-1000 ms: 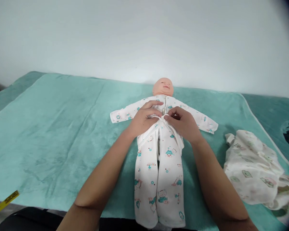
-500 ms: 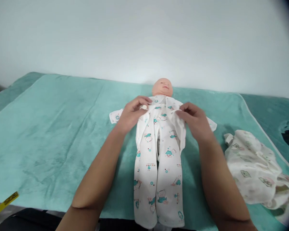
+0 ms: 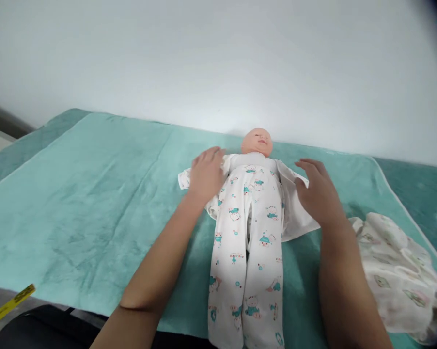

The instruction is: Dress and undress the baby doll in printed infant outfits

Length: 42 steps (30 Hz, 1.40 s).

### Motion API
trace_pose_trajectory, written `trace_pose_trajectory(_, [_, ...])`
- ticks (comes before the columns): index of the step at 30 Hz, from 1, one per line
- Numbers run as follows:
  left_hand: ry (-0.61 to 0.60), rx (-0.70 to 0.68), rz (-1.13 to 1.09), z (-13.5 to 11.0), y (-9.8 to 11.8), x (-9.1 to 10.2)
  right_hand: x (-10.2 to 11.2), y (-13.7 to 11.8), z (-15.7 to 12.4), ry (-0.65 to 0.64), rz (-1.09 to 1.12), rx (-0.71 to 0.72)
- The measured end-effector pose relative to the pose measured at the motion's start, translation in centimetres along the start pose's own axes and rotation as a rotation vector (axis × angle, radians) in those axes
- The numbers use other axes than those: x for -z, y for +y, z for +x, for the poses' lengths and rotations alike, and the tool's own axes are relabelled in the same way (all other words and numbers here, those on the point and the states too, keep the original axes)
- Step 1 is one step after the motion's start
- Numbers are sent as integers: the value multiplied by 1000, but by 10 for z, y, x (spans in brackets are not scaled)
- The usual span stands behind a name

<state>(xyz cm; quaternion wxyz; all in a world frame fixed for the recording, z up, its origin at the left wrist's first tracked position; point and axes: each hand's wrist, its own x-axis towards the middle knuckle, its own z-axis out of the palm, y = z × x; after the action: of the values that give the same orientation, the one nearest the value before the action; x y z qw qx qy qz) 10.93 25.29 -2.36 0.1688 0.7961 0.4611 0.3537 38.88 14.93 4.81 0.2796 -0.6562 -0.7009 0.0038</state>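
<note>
Extends the left hand [image 3: 207, 177] at the white teal-printed fabric jacket [image 3: 184, 179], with fingers loosely straight, gripping nothing visible; spreads the right hand [image 3: 318, 191] by the jacket's unfolded flap [image 3: 299, 213], gripping nothing visible. Has the bald pink doll [image 3: 257, 141], in white printed trousers [image 3: 267, 215], face up between both hands' fingers on the teal plush blanket [image 3: 124, 194].

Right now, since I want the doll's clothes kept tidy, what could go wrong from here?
The opened jacket flap, spread beside the doll, could crease or get caught underneath. The right hand, close to that flap, might snag it. The bundled cloth lies near the right forearm, which could drag it.
</note>
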Motion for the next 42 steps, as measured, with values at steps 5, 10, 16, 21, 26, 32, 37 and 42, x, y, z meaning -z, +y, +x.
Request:
trace_pose_trajectory(5, [-122, 110, 516, 1, 28, -7, -22, -76, 9, -77, 243, 226])
trace_pose_trajectory(10, [-150, 127, 558, 1, 13, -1, -57, -107, 61, -365, -157, 238])
trace_pose_trajectory(16, [-159, 168, 499, 3, 10, 3, -98, -124, 118, -710, -512, 227])
trace_pose_trajectory(21, [-123, 207, 295, 5, 9, 12, -104, -106, 129, -801, -560, 250])
trace_pose_trajectory(26, [-93, 258, -60, 12, -10, 24, -69, -72, 135, -690, -528, 166])
trace_pose_trajectory(32, [-345, 99, -32, 10, -26, 35, -30, -62, 130, -616, -537, 186])
trace_pose_trajectory(37, [-497, 59, 203, 5, -16, 44, -23, -64, 126, -614, -555, 226])
trace_pose_trajectory(42, [-557, 90, 128, 5, -11, 54, -16, -59, 128, -589, -508, 249])
